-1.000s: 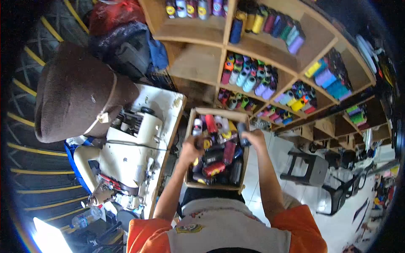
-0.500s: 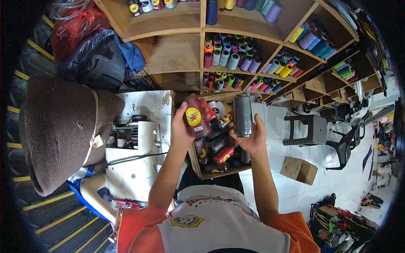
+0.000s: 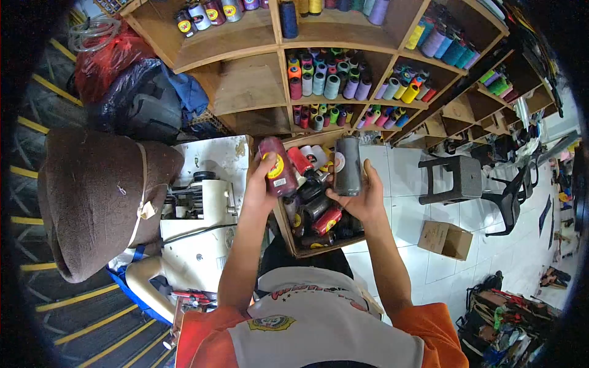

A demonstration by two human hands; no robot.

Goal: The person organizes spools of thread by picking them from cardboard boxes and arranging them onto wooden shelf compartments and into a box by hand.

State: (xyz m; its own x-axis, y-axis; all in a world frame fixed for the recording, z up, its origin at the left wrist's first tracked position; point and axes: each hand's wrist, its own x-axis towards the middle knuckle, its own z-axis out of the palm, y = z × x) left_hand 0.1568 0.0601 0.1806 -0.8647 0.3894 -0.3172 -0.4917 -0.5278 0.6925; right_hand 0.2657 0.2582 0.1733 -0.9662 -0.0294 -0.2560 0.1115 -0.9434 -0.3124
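My left hand [image 3: 260, 184] is closed around a dark red thread spool [image 3: 279, 175] with a yellow round label, held tilted above the left side of a cardboard box [image 3: 331, 250]. In my right hand [image 3: 363, 195] is a dark grey thread spool [image 3: 348, 168], nearly upright, gripped near its lower end; part of a pale round label shows on its left side. Beneath and between the two hands, the box holds several spools, among them a bright red spool [image 3: 327, 221] and black ones. Some of the box's contents are hidden by my hands and the held spools.
Wooden shelves [image 3: 230, 60] with rows of coloured spools stand ahead. To the left are a white sewing machine [image 3: 216, 199] on a table and a large brown fabric bundle [image 3: 101, 202]. A dark stool [image 3: 460, 178] and a small open carton [image 3: 445, 239] are on the right floor.
The red spool has turned and tilted in my left hand, its label now facing more to the right. The grey spool has turned too, bringing a pale label into view. My head view has shifted slightly.
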